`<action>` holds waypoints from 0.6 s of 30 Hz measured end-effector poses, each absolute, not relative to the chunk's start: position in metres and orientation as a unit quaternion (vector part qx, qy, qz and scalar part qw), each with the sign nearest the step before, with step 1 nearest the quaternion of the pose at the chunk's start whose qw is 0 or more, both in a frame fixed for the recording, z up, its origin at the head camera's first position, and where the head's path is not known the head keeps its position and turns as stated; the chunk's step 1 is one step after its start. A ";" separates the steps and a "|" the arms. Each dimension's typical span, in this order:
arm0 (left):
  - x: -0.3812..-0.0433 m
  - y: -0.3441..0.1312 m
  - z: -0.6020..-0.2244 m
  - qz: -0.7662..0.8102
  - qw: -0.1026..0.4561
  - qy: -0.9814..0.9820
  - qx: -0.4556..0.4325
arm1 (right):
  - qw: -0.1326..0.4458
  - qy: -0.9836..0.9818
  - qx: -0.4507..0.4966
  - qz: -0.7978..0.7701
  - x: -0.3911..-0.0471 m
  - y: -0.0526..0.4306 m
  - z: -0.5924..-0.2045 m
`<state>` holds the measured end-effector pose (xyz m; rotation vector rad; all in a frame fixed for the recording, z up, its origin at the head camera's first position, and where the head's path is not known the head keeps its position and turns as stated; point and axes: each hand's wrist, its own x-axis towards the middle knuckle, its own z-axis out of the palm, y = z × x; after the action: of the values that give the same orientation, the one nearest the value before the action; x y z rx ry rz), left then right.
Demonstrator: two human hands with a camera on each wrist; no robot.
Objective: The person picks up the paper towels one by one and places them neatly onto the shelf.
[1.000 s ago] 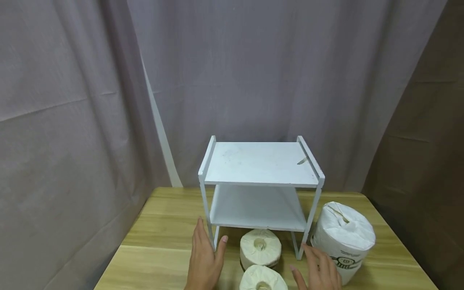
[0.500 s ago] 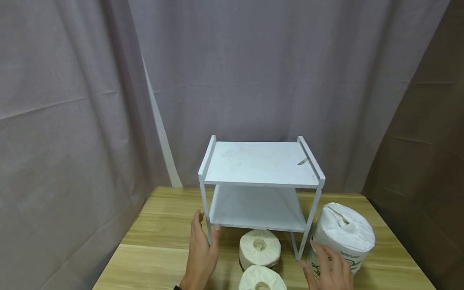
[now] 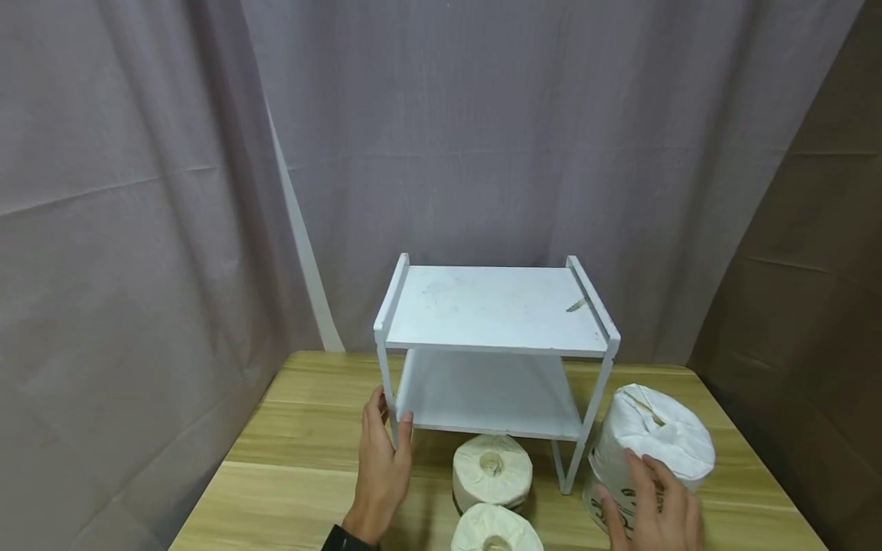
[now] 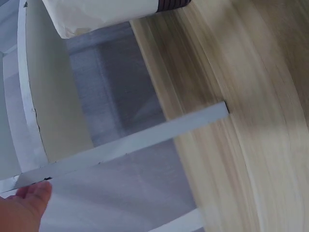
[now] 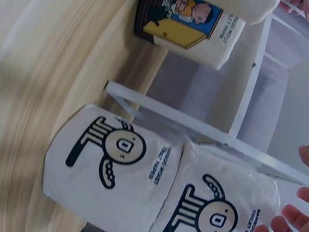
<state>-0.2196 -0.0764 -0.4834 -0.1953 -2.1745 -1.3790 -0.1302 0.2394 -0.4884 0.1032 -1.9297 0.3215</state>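
Curled left hand (image 3: 381, 468) around front left leg (image 3: 385, 375) of white shelf unit (image 3: 496, 310), toward back edge of table (image 3: 303, 451); loosely spread right hand (image 3: 656, 509), empty, beside stacked toilet rolls (image 3: 661, 438) near right edge. Advisable: light pressure on leg; even cupping, to avoid toppling. Legible on wrappers (image 5: 116, 164): "BAMBOO", "TOILET"; brand unclear.

Grey curtain (image 3: 482, 138), wooden table (image 3: 289, 459)

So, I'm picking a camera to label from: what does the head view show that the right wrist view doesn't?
Only the head view shows the dark mark on the upper shelf. Only the right wrist view shows the yellow door printed on a cream roll. Both show the white rack, white-wrapped rolls and the right hand.
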 end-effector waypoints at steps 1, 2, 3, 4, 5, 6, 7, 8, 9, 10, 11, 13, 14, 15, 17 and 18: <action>-0.221 -0.076 -0.483 -0.519 0.278 -0.805 -0.077 | 0.559 -0.818 0.040 0.131 -0.130 0.241 -0.488; -0.221 -0.075 -0.483 -0.523 0.282 -0.800 -0.080 | 0.560 -0.818 0.035 0.125 -0.130 0.243 -0.488; -0.222 -0.075 -0.483 -0.527 0.286 -0.796 -0.083 | 0.561 -0.819 0.030 0.119 -0.130 0.245 -0.487; -0.223 -0.074 -0.483 -0.529 0.290 -0.793 -0.086 | 0.562 -0.819 0.027 0.113 -0.130 0.247 -0.487; -0.223 -0.074 -0.484 -0.531 0.295 -0.790 -0.088 | 0.555 -0.824 0.020 0.109 -0.129 0.249 -0.486; -0.224 -0.073 -0.484 -0.531 0.299 -0.787 -0.091 | 0.551 -0.828 0.015 0.108 -0.128 0.250 -0.484; -0.224 -0.072 -0.485 -0.531 0.306 -0.785 -0.095 | 0.551 -0.827 0.012 0.109 -0.129 0.252 -0.483; -0.225 -0.072 -0.486 -0.529 0.313 -0.783 -0.098 | 0.550 -0.828 0.010 0.110 -0.129 0.253 -0.482; -0.227 -0.072 -0.486 -0.529 0.318 -0.780 -0.101 | 0.543 -0.833 0.006 0.110 -0.129 0.255 -0.481; -0.228 -0.072 -0.486 -0.529 0.325 -0.777 -0.103 | 0.537 -0.836 0.005 0.112 -0.130 0.257 -0.480; -0.230 -0.072 -0.486 -0.532 0.331 -0.772 -0.106 | 0.530 -0.841 0.003 0.113 -0.130 0.258 -0.478; -0.233 -0.073 -0.486 -0.540 0.341 -0.761 -0.111 | 0.530 -0.841 0.009 0.114 -0.133 0.263 -0.477; -0.235 -0.073 -0.485 -0.546 0.344 -0.756 -0.112 | 0.523 -0.845 0.011 0.113 -0.133 0.265 -0.476; -0.237 -0.073 -0.484 -0.552 0.346 -0.750 -0.114 | 0.518 -0.848 0.015 0.110 -0.134 0.267 -0.475; -0.240 -0.072 -0.481 -0.564 0.347 -0.740 -0.118 | 0.516 -0.850 0.024 0.107 -0.136 0.271 -0.473; -0.241 -0.072 -0.480 -0.568 0.347 -0.737 -0.120 | 0.517 -0.849 0.028 0.105 -0.136 0.273 -0.472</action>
<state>-0.2409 -0.0719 -0.4799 -0.3107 -1.9107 -1.4725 -0.1364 0.2725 -0.4721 0.0676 -2.0383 0.2510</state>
